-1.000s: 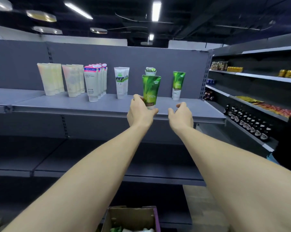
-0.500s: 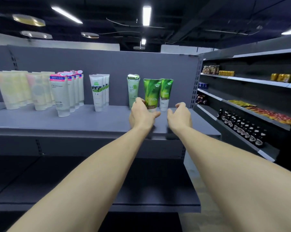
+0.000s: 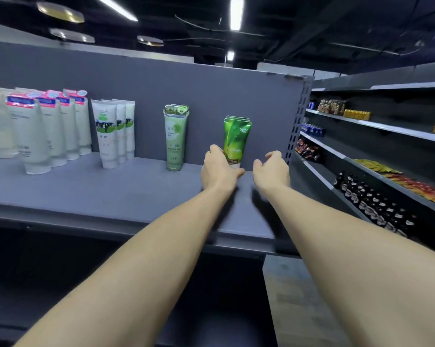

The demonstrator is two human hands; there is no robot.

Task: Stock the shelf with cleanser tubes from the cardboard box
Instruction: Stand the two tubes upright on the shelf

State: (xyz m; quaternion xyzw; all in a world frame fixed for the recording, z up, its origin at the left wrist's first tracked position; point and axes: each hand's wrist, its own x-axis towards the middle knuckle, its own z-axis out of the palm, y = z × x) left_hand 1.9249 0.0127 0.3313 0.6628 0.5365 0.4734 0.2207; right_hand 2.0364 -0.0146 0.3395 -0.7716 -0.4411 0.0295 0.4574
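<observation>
Both bare arms stretched forward over a flat grey metal shelf (image 3: 91,189) with a grey back panel. Left hand (image 3: 217,171) wrapped around the lower part of a bright green leaf-printed cleanser tube (image 3: 236,140), fingers (image 3: 215,151) curled behind its left edge and thumb reaching under its white cap end; tube upright, cap down, standing on the shelf near the right end, close against the back panel, with the tops of more green tubes showing just behind it. Right hand (image 3: 271,169) just beside the tube on its right, apart from it, fingers loosely curled and half open, holding nothing. Pale green upright tube (image 3: 175,139) standing alone to the left of the green one, well apart. Further left, a short row of white tubes with green and black print (image 3: 111,134), then a row of white tubes with pink and blue tops (image 3: 43,131) at the left edge. On the right, dark side shelving (image 3: 376,126) carrying small dark bottles (image 3: 371,204) and yellow and red packets. No cardboard box in view.
</observation>
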